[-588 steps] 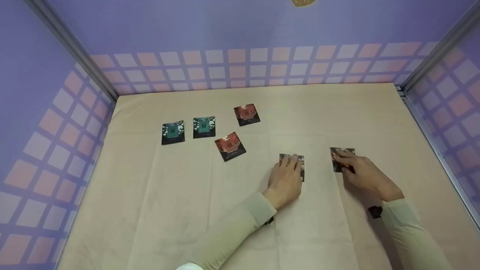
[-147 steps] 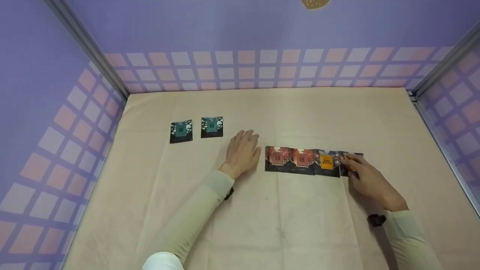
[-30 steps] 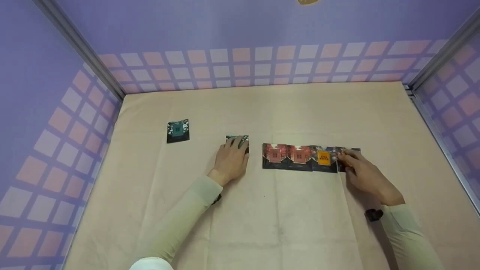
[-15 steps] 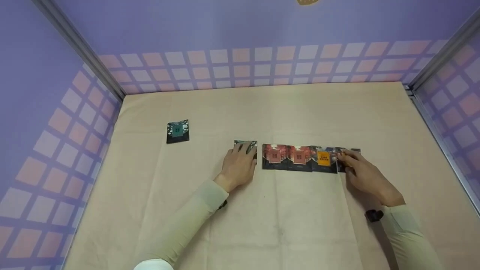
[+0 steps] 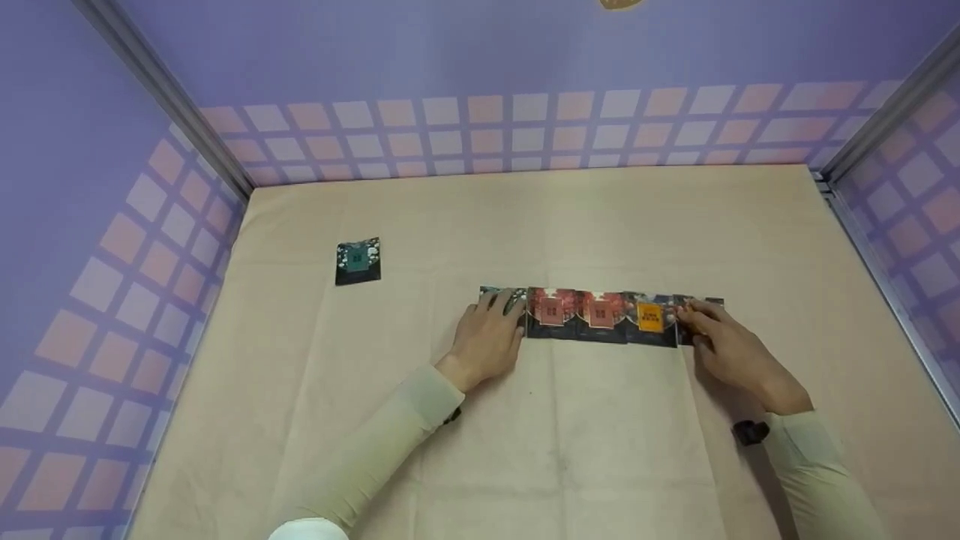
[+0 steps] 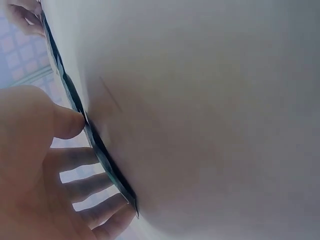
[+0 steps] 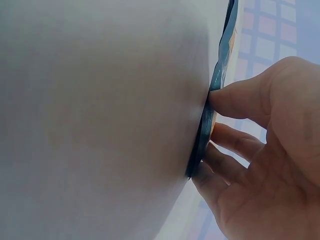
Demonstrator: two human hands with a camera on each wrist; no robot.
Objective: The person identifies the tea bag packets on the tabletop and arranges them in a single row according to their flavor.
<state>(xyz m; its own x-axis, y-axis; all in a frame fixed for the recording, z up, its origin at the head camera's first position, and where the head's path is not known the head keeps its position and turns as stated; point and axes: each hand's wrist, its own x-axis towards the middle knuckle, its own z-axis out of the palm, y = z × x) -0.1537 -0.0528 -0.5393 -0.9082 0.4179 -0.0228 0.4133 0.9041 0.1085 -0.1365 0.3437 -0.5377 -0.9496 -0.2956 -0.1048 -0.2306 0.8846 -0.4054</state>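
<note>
My left hand (image 5: pixel 484 345) lies over a dark sachet with a green print (image 5: pixel 491 289), its extended fingers touching the top face; most of the sachet is covered. Along its right edge begins a row: two red-printed sachets (image 5: pixel 552 313), then one with a yellow label (image 5: pixel 650 319). At the row's right end, my right hand (image 5: pixel 739 356) rests thumb and fingertips on a partly hidden sachet (image 5: pixel 685 336). The right wrist view has the thumb and spread fingers touching that sachet's (image 7: pixel 202 135) upper side. Seen edge-on in the left wrist view, the sachets (image 6: pixel 112 170) lie flat on the cloth.
Another green-printed sachet (image 5: pixel 358 261) lies alone at the back left. A pale cloth (image 5: pixel 622 450) with fold creases covers the table. Purple walls with a pink and white check pattern (image 5: pixel 487 135) enclose the back and sides.
Over the last second my left hand has slid a green-printed sachet rightward to the left end of the row. Earlier, the red sachets lay apart farther back. My right hand has stayed in place.
</note>
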